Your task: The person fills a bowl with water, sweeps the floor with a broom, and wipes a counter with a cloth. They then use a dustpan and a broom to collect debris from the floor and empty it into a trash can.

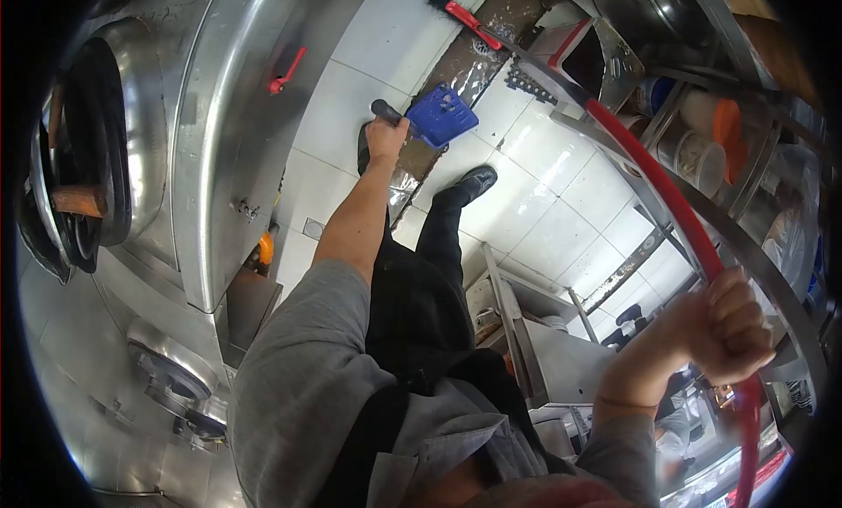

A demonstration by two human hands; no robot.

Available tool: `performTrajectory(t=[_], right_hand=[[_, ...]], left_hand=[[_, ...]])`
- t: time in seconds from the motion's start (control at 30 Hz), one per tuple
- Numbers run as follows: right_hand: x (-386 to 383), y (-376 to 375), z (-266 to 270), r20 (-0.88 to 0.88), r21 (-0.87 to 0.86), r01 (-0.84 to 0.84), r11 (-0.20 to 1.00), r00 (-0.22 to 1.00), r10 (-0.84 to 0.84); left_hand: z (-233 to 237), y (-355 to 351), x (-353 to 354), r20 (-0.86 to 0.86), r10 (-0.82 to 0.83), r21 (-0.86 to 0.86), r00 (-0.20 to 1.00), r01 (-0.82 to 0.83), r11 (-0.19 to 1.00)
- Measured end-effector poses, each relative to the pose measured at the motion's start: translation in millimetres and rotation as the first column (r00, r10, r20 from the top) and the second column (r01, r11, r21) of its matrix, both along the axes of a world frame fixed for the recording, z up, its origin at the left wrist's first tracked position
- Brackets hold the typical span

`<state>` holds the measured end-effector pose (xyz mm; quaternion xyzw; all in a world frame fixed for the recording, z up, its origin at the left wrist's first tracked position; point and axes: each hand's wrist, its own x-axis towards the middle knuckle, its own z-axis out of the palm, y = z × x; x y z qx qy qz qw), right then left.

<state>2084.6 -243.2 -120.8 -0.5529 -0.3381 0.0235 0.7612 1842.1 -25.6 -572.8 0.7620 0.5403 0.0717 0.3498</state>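
My left hand (386, 142) is closed around the short dark handle of a blue dustpan (445, 115). Dark wet bits lie on the pan, low over a floor channel (491, 34) of brownish water. On the right, my right hand (731, 325) wraps round the red pole of a broom (653, 170). The pole runs up and away along a metal shelf edge. At its far end, a red head (474, 25) with dark bristles is near the channel. My shoe (478, 182) stands on the tiles beside the dustpan.
A steel counter front (237, 157) with a red valve lever (288, 71) runs along the left. Metal shelving with plastic tubs (693, 157) stands at right. White floor tiles (548, 170) look wet. Below right is a low metal cabinet (561, 363).
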Motion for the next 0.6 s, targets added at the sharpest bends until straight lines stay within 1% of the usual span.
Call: performTrajectory(t=[0.07,0.13,0.2,0.27,0.3,0.33,0.4,0.43,0.5,0.53,0.57,0.6], right_hand=[[-11,-4,4,-0.011,-0.045,0.015,0.999,1.000,-0.016],[-20,-9,10,-0.027,-0.050,0.013,0.999,1.000,-0.014],[-25,-14,18,-0.045,-0.055,0.005,0.998,0.999,-0.008],[-29,-18,27,-0.185,-0.010,-0.032,0.999,0.982,0.030],[-26,-25,30,-0.219,-0.024,0.018,1.000,0.976,-0.023],[-20,-31,33,-0.216,-0.026,0.021,0.999,0.976,-0.026],[-2,-43,42,-0.285,0.058,-0.083,0.995,0.954,0.096],[4,-50,49,-0.253,-0.007,0.037,0.999,0.967,-0.037],[15,-69,65,-0.225,-0.006,0.049,0.999,0.973,-0.049],[17,-74,73,-0.198,-0.009,0.060,0.998,0.978,-0.061],[16,-74,80,-0.147,-0.006,0.132,0.991,0.980,-0.131],[16,-74,83,-0.145,-0.004,0.136,0.991,0.980,-0.135]], left_hand=[[-5,-4,11,-0.005,0.012,-0.016,1.000,-0.012,1.000],[-12,-5,22,-0.017,-0.019,-0.049,1.000,0.018,0.999],[-20,-8,32,-0.051,-0.050,-0.025,0.997,0.048,0.999],[-24,-12,41,-0.019,-0.014,-0.082,1.000,0.012,0.997],[-23,-13,45,-0.036,-0.015,-0.112,0.999,0.011,0.994],[-22,-14,48,-0.033,-0.018,-0.113,0.999,0.014,0.993],[-23,-15,49,-0.022,-0.080,-0.046,0.997,0.079,0.996],[-23,-15,45,-0.022,-0.081,-0.044,0.996,0.080,0.996],[-21,-11,38,-0.093,-0.050,-0.058,0.994,0.044,0.997],[-17,-9,35,-0.090,-0.052,-0.053,0.995,0.047,0.997],[-3,-10,31,-0.059,-0.032,-0.102,0.998,0.026,0.994],[7,-10,28,-0.028,-0.011,-0.151,1.000,0.006,0.988]])
